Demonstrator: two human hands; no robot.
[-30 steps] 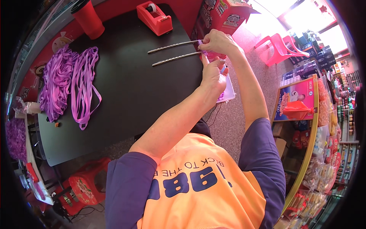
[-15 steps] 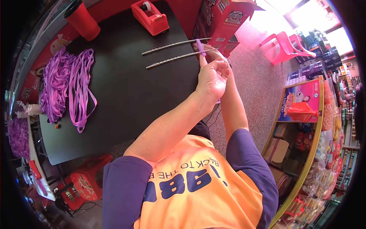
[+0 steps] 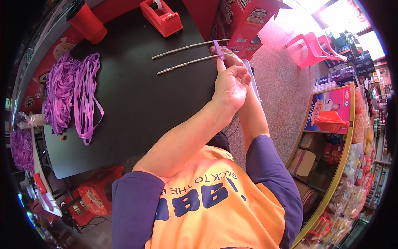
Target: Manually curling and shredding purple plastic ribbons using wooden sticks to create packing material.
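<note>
Two thin metal rods with twisted shafts, an upper rod (image 3: 178,50) and a lower rod (image 3: 182,66), lie side by side over the dark table's right part. A narrow purple ribbon (image 3: 217,46) goes round both near their right ends. My left hand (image 3: 232,88) is closed at the ribbon's lower end, its index finger against it and the other fingers curled. Behind it is my right hand (image 3: 233,59), partly hidden, with fingertips at the ribbon between the rods. Both hands appear to grip the ribbon. Loose purple ribbon bundles (image 3: 62,93) lie on the left of the table.
On the dark table (image 3: 132,108) stand a red tape dispenser (image 3: 162,20) and a red cup (image 3: 88,25). A red carton (image 3: 244,20) is beyond my hands. To the right are a pink chair (image 3: 311,50) and a gold-edged display shelf (image 3: 346,153). A red stool (image 3: 97,195) sits lower left.
The view has shifted slightly. My hands stay at the ribbon on the rods, with my left hand's fingers a little lower. A pale edge now shows beside my right forearm.
</note>
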